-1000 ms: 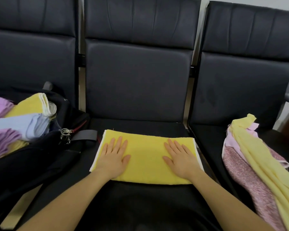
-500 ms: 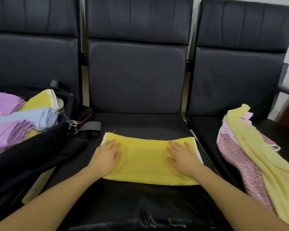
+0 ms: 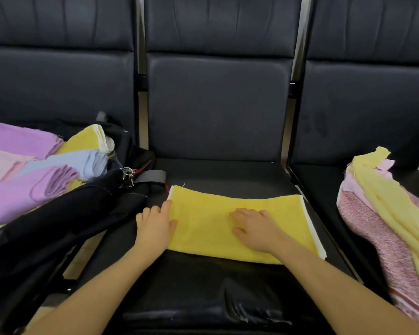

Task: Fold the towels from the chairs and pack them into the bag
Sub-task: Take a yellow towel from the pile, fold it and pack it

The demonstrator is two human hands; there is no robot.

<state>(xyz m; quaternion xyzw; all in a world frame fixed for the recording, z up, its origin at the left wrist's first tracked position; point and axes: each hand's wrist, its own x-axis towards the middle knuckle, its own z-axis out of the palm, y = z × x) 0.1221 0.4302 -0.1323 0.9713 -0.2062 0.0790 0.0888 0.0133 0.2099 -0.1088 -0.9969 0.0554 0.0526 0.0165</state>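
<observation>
Left hand [image 3: 155, 224]: fingers [image 3: 166, 206] loosely curled at the left short edge of the folded yellow towel [image 3: 230, 223], thumb on top of the cloth; whether the edge is actually pinched cannot be told. Right hand [image 3: 254, 228]: fingers [image 3: 240, 212] slightly bent, pressing the towel's middle, holding nothing. The towel lies flat across the front half of the middle chair seat [image 3: 223, 175], its white hem toward the seat's right edge. Risk noted: if the left end is lifted with a shallow hold on the top layer only, the layers may slide apart and the fold come out skewed; the right hand sits near the likely crease line and could drag the cloth toward the seat's front edge. The black bag [image 3: 65, 221] on the left chair already carries folded towels [image 3: 58, 165] heaped high, so a further one may slip off. An unfolded pile [image 3: 382, 209] waits on the right chair.
</observation>
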